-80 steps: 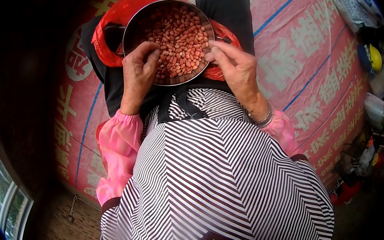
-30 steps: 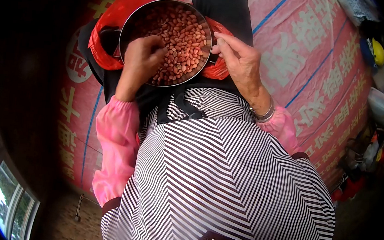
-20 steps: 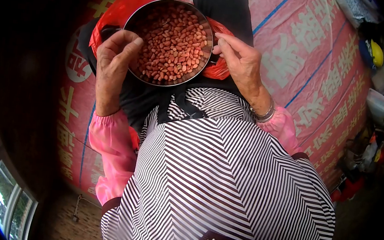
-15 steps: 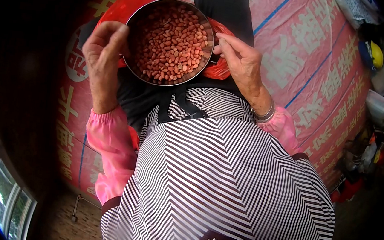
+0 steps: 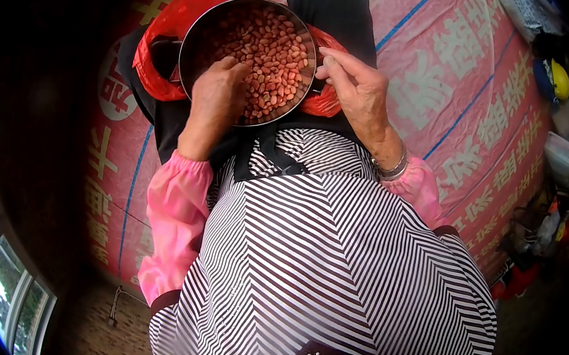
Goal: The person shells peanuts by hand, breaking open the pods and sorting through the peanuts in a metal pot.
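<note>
A dark metal pot (image 5: 185,84) with a pale rim rests on my lap, tilted towards me. Reddish-skinned peanuts (image 5: 275,60) lie inside, heaped towards its right side. My left hand (image 5: 219,92) reaches over the near left rim, its fingers curled down among the peanuts. The fingertips are hidden, so what they pinch does not show. At the right rim, my right hand (image 5: 355,82) is closed with thumb and forefinger together at the pot's side handle. Beneath and behind the pot spreads a red plastic bag (image 5: 169,26).
My striped apron (image 5: 332,250) fills the foreground. A red printed sheet (image 5: 437,89) with pale characters covers the floor. Along the right edge sit several jumbled items, including a yellow and blue object (image 5: 558,80). A window (image 5: 13,288) shows at lower left.
My left hand has moved from outside the left rim, right and inward, into the pot among the peanuts. The left handle now shows. My right hand stays at the right side.
</note>
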`<action>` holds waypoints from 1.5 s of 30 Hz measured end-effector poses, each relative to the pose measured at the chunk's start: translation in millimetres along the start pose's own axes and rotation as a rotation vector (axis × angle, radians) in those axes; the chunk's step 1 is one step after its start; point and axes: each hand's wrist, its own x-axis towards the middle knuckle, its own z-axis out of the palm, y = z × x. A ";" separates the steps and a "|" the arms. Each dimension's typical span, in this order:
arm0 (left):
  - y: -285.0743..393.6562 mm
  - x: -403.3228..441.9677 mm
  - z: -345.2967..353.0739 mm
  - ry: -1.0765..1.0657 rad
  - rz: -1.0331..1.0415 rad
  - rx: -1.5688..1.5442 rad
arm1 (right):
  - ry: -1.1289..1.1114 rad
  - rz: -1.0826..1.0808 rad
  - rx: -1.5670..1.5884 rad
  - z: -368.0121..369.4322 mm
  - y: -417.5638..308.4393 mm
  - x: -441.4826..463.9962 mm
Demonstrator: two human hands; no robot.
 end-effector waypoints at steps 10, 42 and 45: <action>-23.0 6.1 25.1 -0.132 -0.081 0.017 | -0.002 -0.002 -0.005 0.5 0.2 -1.0; 56.1 -8.4 -27.3 -0.045 -0.347 -1.229 | -0.372 0.181 0.334 14.8 -42.3 -13.8; 58.0 -8.2 -27.6 -0.033 -0.342 -1.212 | -0.360 0.157 0.310 17.1 -42.5 -14.6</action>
